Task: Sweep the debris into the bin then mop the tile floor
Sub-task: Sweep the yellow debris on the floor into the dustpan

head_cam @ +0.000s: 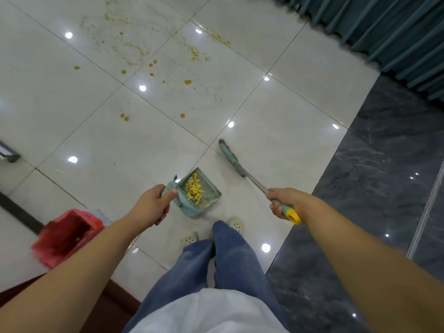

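My left hand [153, 204] grips the handle of a teal dustpan [206, 195], held just above the white tile floor [276, 131] in front of my feet. Several yellow debris pieces [194, 187] lie inside the pan. My right hand [282, 201] is closed around the broom handle near its yellow end cap [293, 216]. The teal broom head [228, 153] rests on the floor beyond the pan, to its right. A red bin [67, 236] stands open at the lower left. Yellow-brown drops and smears [153, 66] stain the tiles farther ahead.
Teal curtains [384, 27] hang along the upper right. A dark marble strip [372, 188] borders the tiles on the right. A grey furniture foot [10, 156] shows at the left edge, and a dark wooden edge [115, 299] sits near my legs.
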Demonstrator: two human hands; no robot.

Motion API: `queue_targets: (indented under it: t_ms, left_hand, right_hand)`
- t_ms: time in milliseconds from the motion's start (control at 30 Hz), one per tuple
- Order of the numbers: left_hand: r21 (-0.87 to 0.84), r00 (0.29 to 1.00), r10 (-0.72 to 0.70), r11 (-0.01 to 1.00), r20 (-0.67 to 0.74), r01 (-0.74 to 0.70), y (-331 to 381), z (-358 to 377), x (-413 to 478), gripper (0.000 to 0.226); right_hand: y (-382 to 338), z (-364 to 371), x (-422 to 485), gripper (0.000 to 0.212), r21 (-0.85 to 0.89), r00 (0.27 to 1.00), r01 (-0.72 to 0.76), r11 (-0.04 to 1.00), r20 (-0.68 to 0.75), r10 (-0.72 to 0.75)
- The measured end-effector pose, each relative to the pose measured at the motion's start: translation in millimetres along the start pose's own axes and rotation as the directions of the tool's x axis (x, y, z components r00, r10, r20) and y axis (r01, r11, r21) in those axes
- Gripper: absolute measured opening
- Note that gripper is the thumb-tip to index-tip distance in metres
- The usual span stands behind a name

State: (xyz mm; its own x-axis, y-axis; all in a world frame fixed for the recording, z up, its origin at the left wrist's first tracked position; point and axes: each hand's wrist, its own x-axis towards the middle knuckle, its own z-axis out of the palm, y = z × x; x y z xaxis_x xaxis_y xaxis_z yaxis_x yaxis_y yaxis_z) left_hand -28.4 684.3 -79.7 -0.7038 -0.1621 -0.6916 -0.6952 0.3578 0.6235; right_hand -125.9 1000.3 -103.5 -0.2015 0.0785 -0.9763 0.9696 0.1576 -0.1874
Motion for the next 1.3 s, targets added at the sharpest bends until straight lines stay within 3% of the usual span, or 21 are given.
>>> queue_targets:
  t_ms: [167, 367, 633, 800, 1000, 1300]
  left_hand:
    - [0.037, 1.000, 0.002, 0.999, 0.025, -0.003, -19, -12, -2, 0.029]
    - [0.053, 0.999, 0.010, 0.998, 0.041, -0.012, -29, -23, -4, 0.030]
    - [-0.036, 1.000, 0.016, 0.999, -0.004, -0.016, -49, -38, -11, 0.031]
    - [0.000, 0.999, 0.000, 1.000, -0.036, 0.000, -65, -49, -18, 0.033]
    - [0.091, 0.999, -0.005, 0.996, -0.039, 0.009, -80, -47, -23, 0.034]
    - [0.045, 0.994, -0.021, 0.999, -0.103, 0.026, -105, -59, -41, 0.032]
  right_hand:
    - [35, 35, 3, 0.045, -0.088, 0.996, -0.062, 0.994, 0.055, 0.067]
    - [49, 32, -11, 0.038, -0.073, 0.984, -0.089, 0.993, 0.149, 0.099]
    - [39, 34, -27, 0.033, 0.031, 0.999, -0.022, 0.999, 0.049, 0.020]
    - [38, 61, -17, 0.036, -0.001, 0.999, -0.032, 0.999, -0.008, 0.032]
    - [61, 109, -20, 0.026, -0.090, 0.992, -0.069, 0.994, 0.098, 0.078]
    - [58, 94, -36, 0.033, -0.057, 0.982, -0.049, 0.997, 0.181, 0.058]
